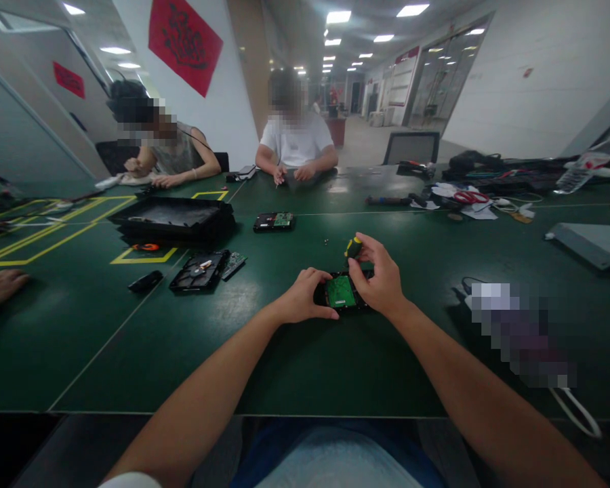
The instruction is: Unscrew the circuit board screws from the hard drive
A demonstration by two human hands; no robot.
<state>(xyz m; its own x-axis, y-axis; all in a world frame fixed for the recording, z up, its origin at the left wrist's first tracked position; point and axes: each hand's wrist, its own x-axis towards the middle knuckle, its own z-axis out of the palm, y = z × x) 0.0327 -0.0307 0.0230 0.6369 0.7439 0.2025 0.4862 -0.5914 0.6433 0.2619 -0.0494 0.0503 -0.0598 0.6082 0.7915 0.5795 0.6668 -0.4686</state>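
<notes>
A hard drive (341, 291) with a green circuit board facing up lies on the green table before me. My left hand (308, 296) grips its left end, thumb on the near edge and fingers on the far one. Over the drive's right part, my right hand (380, 274) pinches a screwdriver (354, 248) by its yellow and dark green handle. The screwdriver's tip is hidden behind the hand, so I cannot tell whether it touches a screw. A few tiny screws (326, 241) lie on the table just beyond the drive.
Left of me are an opened drive (198, 272), a loose circuit board (234, 266) and black trays (175, 217). Another hard drive (274, 221) lies farther back. A pixelated object (521, 332) with a cord sits at right. Two people work across the table; another person's hand (3, 287) rests far left.
</notes>
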